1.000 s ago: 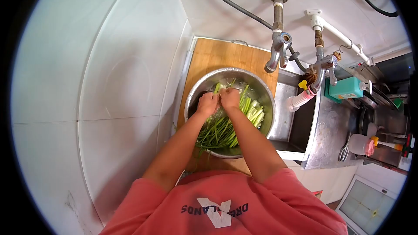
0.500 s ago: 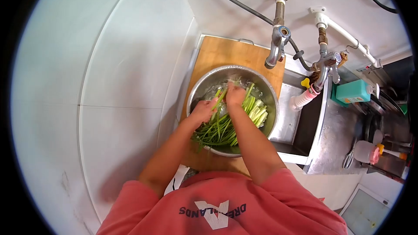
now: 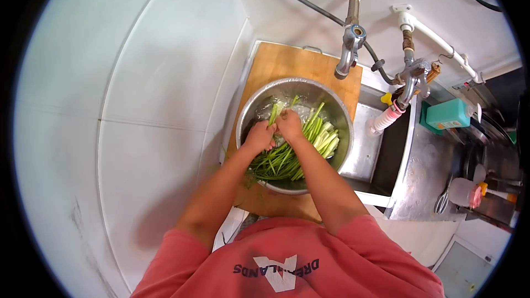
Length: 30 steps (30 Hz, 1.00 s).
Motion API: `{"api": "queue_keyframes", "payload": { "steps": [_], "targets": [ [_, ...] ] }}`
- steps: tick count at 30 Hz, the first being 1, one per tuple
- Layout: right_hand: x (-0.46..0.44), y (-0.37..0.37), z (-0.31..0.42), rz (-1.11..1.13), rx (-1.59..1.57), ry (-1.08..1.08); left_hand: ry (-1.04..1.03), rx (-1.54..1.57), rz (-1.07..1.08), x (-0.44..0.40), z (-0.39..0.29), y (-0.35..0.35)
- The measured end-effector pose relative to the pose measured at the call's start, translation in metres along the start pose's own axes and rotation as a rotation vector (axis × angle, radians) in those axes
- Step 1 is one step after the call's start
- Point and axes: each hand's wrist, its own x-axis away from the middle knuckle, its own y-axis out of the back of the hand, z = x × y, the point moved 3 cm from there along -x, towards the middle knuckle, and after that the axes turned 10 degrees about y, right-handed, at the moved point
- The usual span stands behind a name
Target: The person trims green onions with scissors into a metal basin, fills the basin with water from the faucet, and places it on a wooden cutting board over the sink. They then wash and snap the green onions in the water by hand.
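A metal bowl (image 3: pixel 344 132) of water sits on a wooden board (image 3: pixel 287 62). In it, green stalks (image 3: pixel 282 159) spread from 3 o'clock, where pale ends lie, round to about 7 o'clock, where thin leaves gather. The left hand (image 3: pixel 259 137) is on the bowl's 9 o'clock side, its grip closed round one of the stalks, which pokes up towards 12 o'clock. The right hand (image 3: pixel 289 124) is just beside it, near the bowl's middle, fingers bent; I cannot tell what its grip holds. The sink (image 3: pixel 361 152) lies at 3 o'clock, a tap (image 3: pixel 349 52) at 1 o'clock.
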Motion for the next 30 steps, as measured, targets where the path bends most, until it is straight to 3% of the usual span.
{"api": "queue_keyframes", "payload": {
  "steps": [1,3,4,5,7,9,11,13,16,19,21,22,23,25,26,27,28,29,30],
  "targets": [
    [-0.002,-0.005,-0.015,0.025,-0.161,-0.095,-0.085,-0.066,-0.03,0.002,-0.002,-0.002],
    [-0.003,0.007,-0.007,-0.05,-0.096,-0.186,-0.118,-0.01,0.047,0.003,0.008,-0.007],
    [-0.004,0.013,0.001,-0.127,-0.05,-0.27,-0.131,0.186,0.128,0.006,0.008,-0.01],
    [-0.005,0.014,0.009,-0.134,-0.048,-0.267,-0.143,0.379,0.208,0.009,0.004,-0.008],
    [-0.001,0.018,0.024,-0.151,0.033,-0.213,-0.096,0.294,0.222,0.011,-0.001,-0.003],
    [0.006,0.018,0.031,-0.088,-0.13,-0.233,-0.048,0.331,0.173,0.006,0.002,-0.004],
    [0.023,0.016,0.046,0.012,-0.519,-0.199,-0.06,0.333,0.176,-0.001,0.005,-0.006],
    [0.025,0.014,0.035,0.073,-0.509,-0.209,-0.077,0.332,0.171,-0.006,0.008,-0.007],
    [0.028,0.019,0.052,-0.009,-0.629,-0.24,-0.115,0.375,0.217,-0.008,0.01,-0.004],
    [0.021,0.02,0.042,-0.104,-0.433,-0.254,-0.077,0.31,0.234,-0.009,0.012,-0.002],
    [0.006,0.015,0.015,-0.222,-0.049,-0.162,-0.035,0.337,0.236,-0.002,0.009,0.0],
    [0.001,0.015,0.009,-0.242,-0.04,-0.159,-0.031,0.337,0.228,0.001,0.007,0.001],
    [-0.002,0.015,0.01,-0.237,-0.046,-0.157,-0.024,0.32,0.223,0.002,0.006,0.001],
    [-0.004,0.012,0.005,-0.232,-0.304,-0.397,-0.014,0.297,0.217,0.004,0.0,0.002],
    [-0.007,0.008,-0.005,-0.203,-0.076,-0.276,0.07,0.249,0.177,0.003,-0.001,0.003],
    [-0.004,0.004,-0.012,-0.206,-0.079,-0.278,0.153,0.201,0.137,0.003,-0.002,0.003],
    [0.0,-0.002,-0.016,-0.149,-0.145,-0.198,0.152,0.199,0.137,0.003,-0.006,0.001],
    [0.001,-0.004,-0.016,-0.089,-0.21,-0.115,0.074,0.0,0.035,0.003,-0.013,0.0],
    [-0.001,0.012,0.0,0.071,-0.377,-0.273,-0.002,-0.196,-0.07,0.003,-0.017,0.001]
  ]
}}
